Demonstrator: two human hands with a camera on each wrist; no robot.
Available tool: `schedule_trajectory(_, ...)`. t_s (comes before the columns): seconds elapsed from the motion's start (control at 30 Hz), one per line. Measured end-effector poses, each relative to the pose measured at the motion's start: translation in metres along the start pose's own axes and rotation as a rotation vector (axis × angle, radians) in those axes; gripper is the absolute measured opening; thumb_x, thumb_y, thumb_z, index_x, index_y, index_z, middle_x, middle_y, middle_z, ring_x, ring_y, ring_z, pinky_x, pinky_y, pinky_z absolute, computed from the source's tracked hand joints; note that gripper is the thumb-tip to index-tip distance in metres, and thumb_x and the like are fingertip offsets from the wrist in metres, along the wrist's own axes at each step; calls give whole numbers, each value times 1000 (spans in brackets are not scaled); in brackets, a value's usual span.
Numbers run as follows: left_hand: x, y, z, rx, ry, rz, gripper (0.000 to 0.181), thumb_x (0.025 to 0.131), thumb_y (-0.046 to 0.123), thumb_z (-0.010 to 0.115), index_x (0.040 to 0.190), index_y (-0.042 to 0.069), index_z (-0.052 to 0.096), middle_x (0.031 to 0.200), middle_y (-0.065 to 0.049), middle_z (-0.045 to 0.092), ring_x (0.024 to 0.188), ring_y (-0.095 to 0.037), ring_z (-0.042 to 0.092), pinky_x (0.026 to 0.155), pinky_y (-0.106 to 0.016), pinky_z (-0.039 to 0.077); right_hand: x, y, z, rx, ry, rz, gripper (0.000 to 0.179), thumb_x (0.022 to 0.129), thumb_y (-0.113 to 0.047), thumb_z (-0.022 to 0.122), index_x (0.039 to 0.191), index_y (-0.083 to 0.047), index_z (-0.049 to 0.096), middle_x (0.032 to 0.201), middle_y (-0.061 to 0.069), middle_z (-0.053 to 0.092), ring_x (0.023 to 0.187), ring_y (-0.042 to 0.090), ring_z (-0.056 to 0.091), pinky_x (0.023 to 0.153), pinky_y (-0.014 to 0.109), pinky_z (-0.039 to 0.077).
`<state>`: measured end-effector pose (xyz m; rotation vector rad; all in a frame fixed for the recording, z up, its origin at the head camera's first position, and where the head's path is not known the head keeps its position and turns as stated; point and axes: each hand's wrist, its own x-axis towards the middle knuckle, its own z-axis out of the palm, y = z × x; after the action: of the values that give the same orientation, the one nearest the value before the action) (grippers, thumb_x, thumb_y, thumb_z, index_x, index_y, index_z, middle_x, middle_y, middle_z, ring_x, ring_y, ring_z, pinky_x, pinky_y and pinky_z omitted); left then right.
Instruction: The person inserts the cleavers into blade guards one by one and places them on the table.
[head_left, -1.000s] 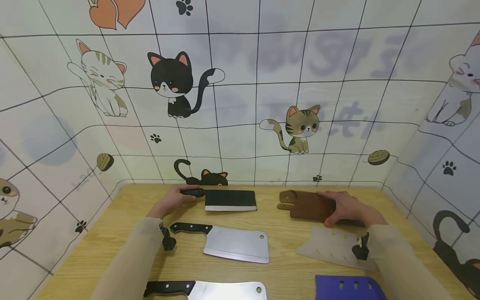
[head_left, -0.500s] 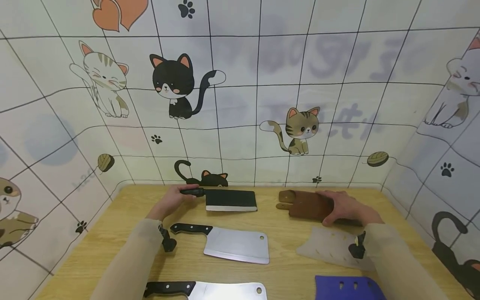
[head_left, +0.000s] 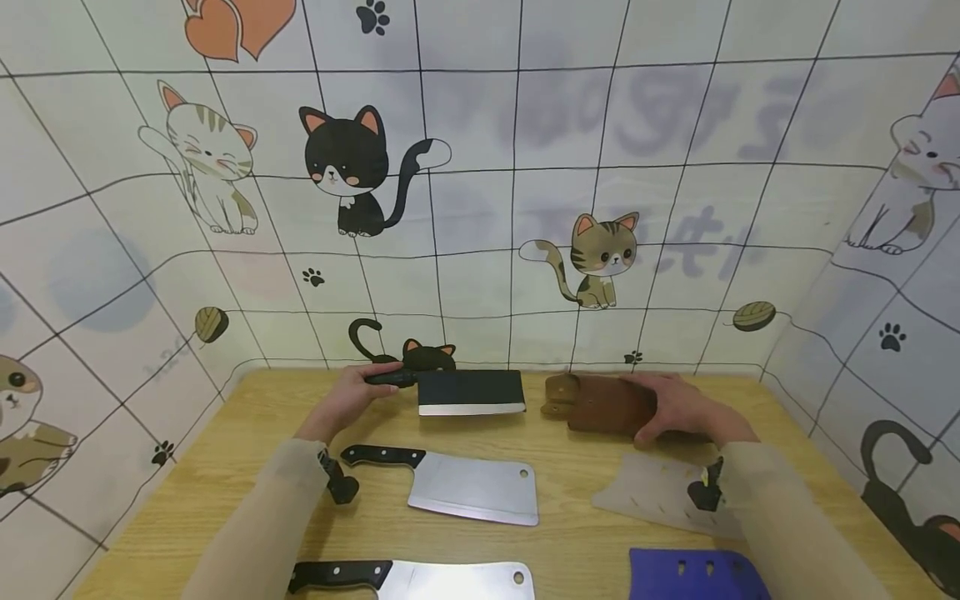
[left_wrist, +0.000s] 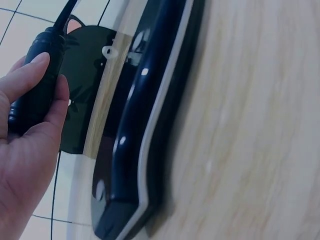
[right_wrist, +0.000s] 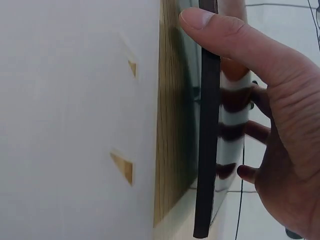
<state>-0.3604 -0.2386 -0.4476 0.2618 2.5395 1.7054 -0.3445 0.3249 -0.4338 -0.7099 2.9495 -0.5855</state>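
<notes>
My left hand [head_left: 348,402] grips the black handle [left_wrist: 40,75] of a cleaver [head_left: 471,387] with a dark blade and a bright cutting edge. The blade points right, edge toward me, over the back of the table. To its right, my right hand [head_left: 678,408] holds a brown leather sheath [head_left: 607,404], thumb at the near edge and fingers over the far side. Two strap ends [head_left: 558,398] stick out of the sheath toward the cleaver tip, with a small gap between. In the right wrist view the sheath's dark edge [right_wrist: 209,140] runs beside the thumb.
Two silver cleavers with black riveted handles lie nearer me, one mid-table [head_left: 476,487] and one at the front [head_left: 457,581]. On the right lie a translucent white slotted guard [head_left: 652,496] and a blue-purple one [head_left: 693,575]. A cat-print cloth wall [head_left: 480,283] closes the back.
My left hand has raised the cleaver a little and shifted it right. My right hand has brought the leather sheath left, narrowing the gap between the two.
</notes>
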Motion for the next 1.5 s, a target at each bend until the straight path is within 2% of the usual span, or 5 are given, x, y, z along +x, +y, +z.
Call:
schedule_trajectory(0.3,6,10,5,2,-24,21,47,93,13,76,139,14,66,147,-16,54,125,-27,51,98,-39,39,15,-12,1,-120,-68,44,111,59,-43,96,151,-5,47,145,26,52,130,52,44,99,72,33)
schedule_trajectory(0.5,5,13,6,-30,-33,13,47,93,10,74,139,12,66,145,-17,56,127,-28,53,104,-43,37,21,2,-4,-143,-69,30,115,54,-44,98,148,-1,47,143,28,52,126,55,45,95,74,35)
schedule_trajectory(0.87,3,12,10,-62,-17,24,45,92,3,73,137,7,67,144,-17,56,118,-25,56,94,-35,42,18,12,-1,46,-133,-8,113,57,-24,100,148,9,43,143,33,49,129,52,45,106,64,36)
schedule_trajectory(1.23,3,10,11,-61,-36,29,47,92,2,72,138,8,66,148,-20,52,123,-28,51,95,-36,40,17,3,2,124,-118,11,114,56,-27,100,149,8,43,144,32,48,132,49,44,108,63,34)
schedule_trajectory(1.5,5,7,13,-113,-49,2,46,93,1,71,139,7,65,149,-20,50,117,-26,53,95,-44,40,17,-7,3,113,-106,-55,112,56,-28,100,148,6,46,139,25,55,128,44,49,107,61,36)
